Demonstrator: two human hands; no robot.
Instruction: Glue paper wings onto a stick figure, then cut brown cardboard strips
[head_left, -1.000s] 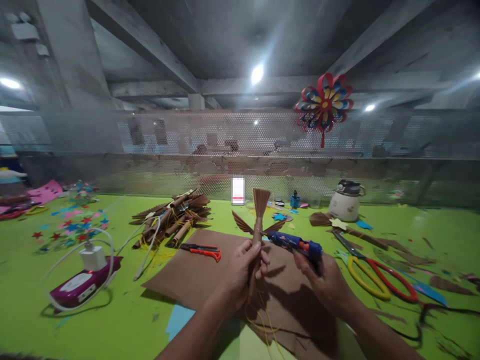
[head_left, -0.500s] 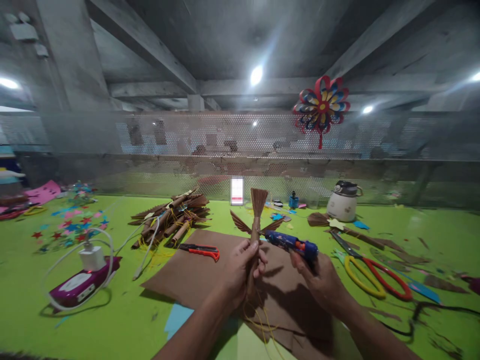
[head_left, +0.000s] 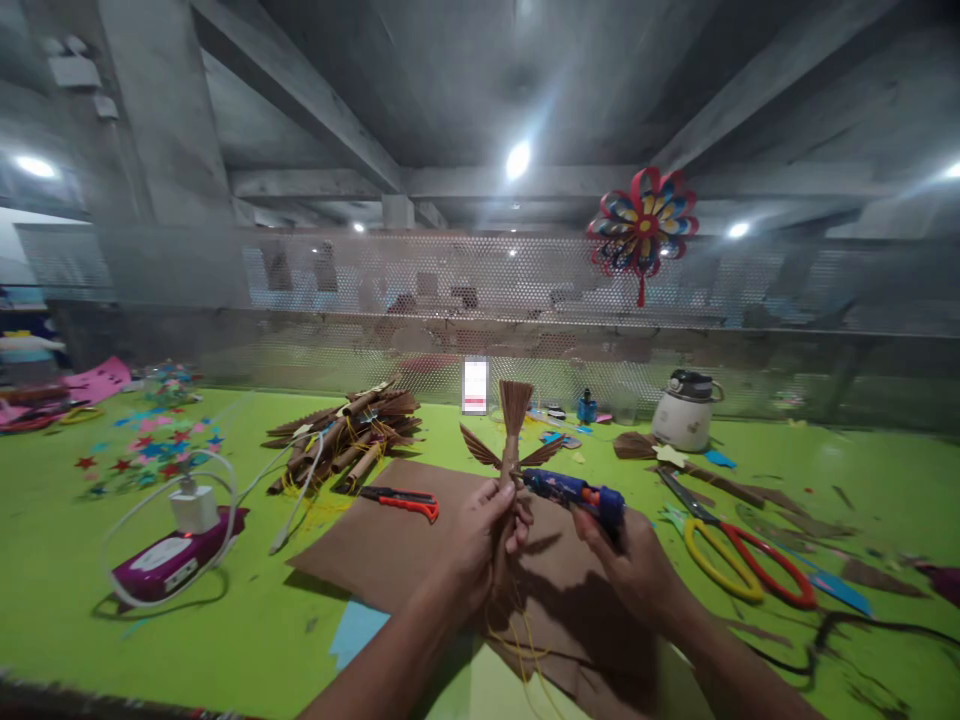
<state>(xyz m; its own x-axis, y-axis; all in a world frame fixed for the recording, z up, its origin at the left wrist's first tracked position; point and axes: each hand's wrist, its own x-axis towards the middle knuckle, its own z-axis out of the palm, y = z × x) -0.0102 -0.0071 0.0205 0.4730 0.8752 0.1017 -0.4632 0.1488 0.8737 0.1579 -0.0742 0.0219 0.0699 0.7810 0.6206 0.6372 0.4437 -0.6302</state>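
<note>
The left hand [head_left: 478, 528] was closed around the brown paper roll [head_left: 511, 452], held upright above the brown sheet [head_left: 394, 540], with its flared top [head_left: 516, 405] uppermost and a pleated fan [head_left: 480, 448] at either side. The right hand [head_left: 634, 555] gripped the glue gun [head_left: 574, 495] by its handle; whether the trigger was pressed could not be told. Over the preceding second the gun had shifted slightly inward and lower, bringing its nozzle to the roll just below the fans, close above the left thumb. The roll had kept its place in the left hand's grip. In this inspector's judgement, the shift narrowed the work to that spot; contact appeared likely, though glue could not be made out. Yellow threads [head_left: 526, 650] hung below the left hand. The utility knife [head_left: 405, 502] lay on the sheet, untouched.
</note>
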